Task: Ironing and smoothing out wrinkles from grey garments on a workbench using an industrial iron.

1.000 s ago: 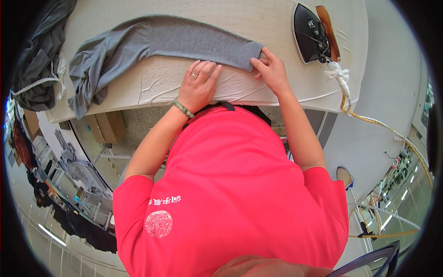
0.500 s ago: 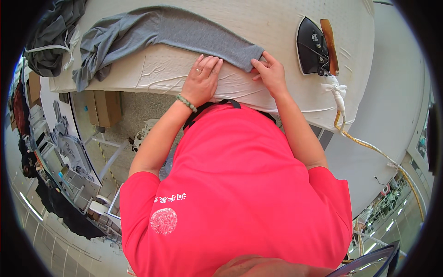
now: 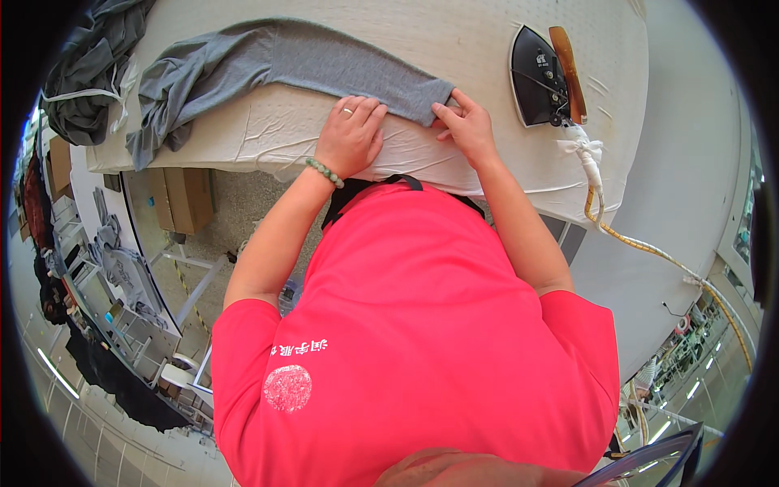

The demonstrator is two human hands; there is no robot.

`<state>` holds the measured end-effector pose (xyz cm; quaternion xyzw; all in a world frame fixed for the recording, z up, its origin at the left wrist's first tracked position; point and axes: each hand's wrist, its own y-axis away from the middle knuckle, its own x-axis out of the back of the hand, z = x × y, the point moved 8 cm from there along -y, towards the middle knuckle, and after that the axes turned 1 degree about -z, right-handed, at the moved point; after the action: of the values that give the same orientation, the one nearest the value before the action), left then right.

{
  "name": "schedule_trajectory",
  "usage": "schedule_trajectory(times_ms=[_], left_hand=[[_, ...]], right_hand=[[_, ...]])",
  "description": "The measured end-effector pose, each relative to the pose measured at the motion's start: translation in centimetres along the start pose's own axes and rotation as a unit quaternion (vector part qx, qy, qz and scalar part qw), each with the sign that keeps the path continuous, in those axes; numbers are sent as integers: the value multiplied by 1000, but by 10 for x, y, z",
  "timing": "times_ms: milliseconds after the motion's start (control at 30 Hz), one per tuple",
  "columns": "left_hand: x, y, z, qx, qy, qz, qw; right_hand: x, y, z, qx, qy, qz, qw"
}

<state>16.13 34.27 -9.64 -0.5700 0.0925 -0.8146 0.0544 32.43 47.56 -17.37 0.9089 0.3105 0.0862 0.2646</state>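
A grey garment (image 3: pixel 276 61) lies stretched across the white padded ironing table (image 3: pixel 454 32), its left part hanging over the table's left edge. My left hand (image 3: pixel 350 134) rests flat with fingers together on the table cover, touching the lower edge of the grey sleeve. My right hand (image 3: pixel 464 123) pinches the sleeve's cuff end at its lower right corner. A ring is on my left hand and a green bead bracelet on that wrist. My pink shirt fills the lower middle of the view.
A black iron (image 3: pixel 542 77) with a brown handle lies on the table to the right of my right hand, its wrapped cord (image 3: pixel 633 235) trailing down the right side. More dark grey clothing (image 3: pixel 81 89) is piled at the far left. Racks stand on the floor at lower left.
The view has shifted a little. Both hands stay at the sleeve's end; my right hand has drawn its fingers closer onto the cuff corner.
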Motion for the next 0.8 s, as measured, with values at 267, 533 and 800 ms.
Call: schedule_trajectory(times_ms=[267, 533, 800], left_hand=[[-10, -9, 25, -24, 40, 10, 999], [-23, -14, 37, -23, 73, 4, 997], [-13, -4, 34, -23, 79, 35, 996]], right_hand=[[1, 8, -9, -27, -18, -23, 999], [-58, 10, -98, 430, 459, -8, 778], [38, 1, -114, 443, 648, 112, 610]])
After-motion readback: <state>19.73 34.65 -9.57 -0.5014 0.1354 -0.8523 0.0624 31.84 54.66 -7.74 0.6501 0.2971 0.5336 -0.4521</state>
